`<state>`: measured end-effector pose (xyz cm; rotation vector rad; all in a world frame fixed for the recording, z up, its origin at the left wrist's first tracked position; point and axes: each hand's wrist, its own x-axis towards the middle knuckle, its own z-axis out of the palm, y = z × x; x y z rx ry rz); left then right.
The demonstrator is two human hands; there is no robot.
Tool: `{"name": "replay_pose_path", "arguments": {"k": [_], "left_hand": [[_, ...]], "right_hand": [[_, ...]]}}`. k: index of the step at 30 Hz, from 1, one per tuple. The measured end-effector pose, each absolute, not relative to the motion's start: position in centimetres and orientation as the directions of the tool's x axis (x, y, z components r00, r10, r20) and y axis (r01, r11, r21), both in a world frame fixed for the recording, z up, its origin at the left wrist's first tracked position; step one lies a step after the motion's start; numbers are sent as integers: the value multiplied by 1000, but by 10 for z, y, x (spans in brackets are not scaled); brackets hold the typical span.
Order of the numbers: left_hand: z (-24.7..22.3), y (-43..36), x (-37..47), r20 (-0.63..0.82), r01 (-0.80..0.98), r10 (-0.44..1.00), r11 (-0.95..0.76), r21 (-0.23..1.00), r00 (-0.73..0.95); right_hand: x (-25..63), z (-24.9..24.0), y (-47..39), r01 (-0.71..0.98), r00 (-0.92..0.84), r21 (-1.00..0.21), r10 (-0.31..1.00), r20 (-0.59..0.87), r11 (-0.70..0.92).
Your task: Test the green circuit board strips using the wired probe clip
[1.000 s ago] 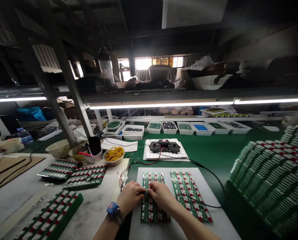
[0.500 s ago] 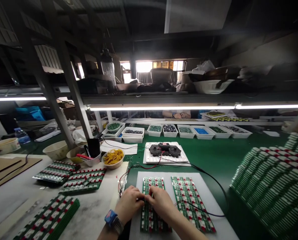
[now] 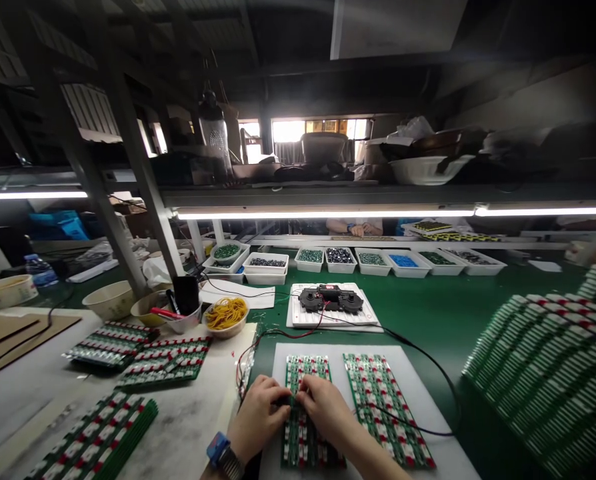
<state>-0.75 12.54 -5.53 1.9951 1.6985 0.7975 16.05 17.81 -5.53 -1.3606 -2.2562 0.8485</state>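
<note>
My left hand, with a blue-faced watch on its wrist, is over the left edge of a green circuit board panel with white and red parts. Its fingers are pinched; whatever they grip is hidden. Fingertips almost meeting it, my right hand is closed in a pinch above the same panel, its contents too small to name. A similar second panel lies to the right. Both panels rest on a white board. A red wire runs down beside my left hand, and a black cable passes near my right forearm.
Behind the panels, a black twin-ended device sits on a white tray. Stacked boards rise at right; more boards lie at left. A bowl of yellow rubber bands and parts trays stand farther back. A co-worker's hands show beyond.
Both hands remain over the left panel, with small shifts of the fingers. My right hand has moved slightly to the right. The co-worker's hands across the bench have changed position.
</note>
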Motion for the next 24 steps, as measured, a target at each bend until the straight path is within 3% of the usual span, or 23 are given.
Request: {"name": "replay_pose_path", "arguments": {"k": [4, 9, 15, 21, 24], "left_hand": [[-57, 126, -7, 171, 769, 982, -167, 618, 76], [-53, 127, -6, 192, 838, 976, -187, 513, 101], [-55, 127, -6, 186, 792, 980, -170, 587, 72], [-50, 125, -4, 192, 846, 976, -187, 500, 102], [-50, 126, -5, 167, 835, 980, -179, 521, 106]], "right_hand": [[160, -53, 177, 667, -460, -665, 888, -13, 336], [161, -51, 177, 661, -466, -673, 885, -22, 331], [161, -50, 177, 668, -467, -661, 884, -13, 343], [162, -49, 176, 653, -488, -660, 873, 9, 372], [162, -48, 177, 670, -482, -650, 876, -12, 359]]}}
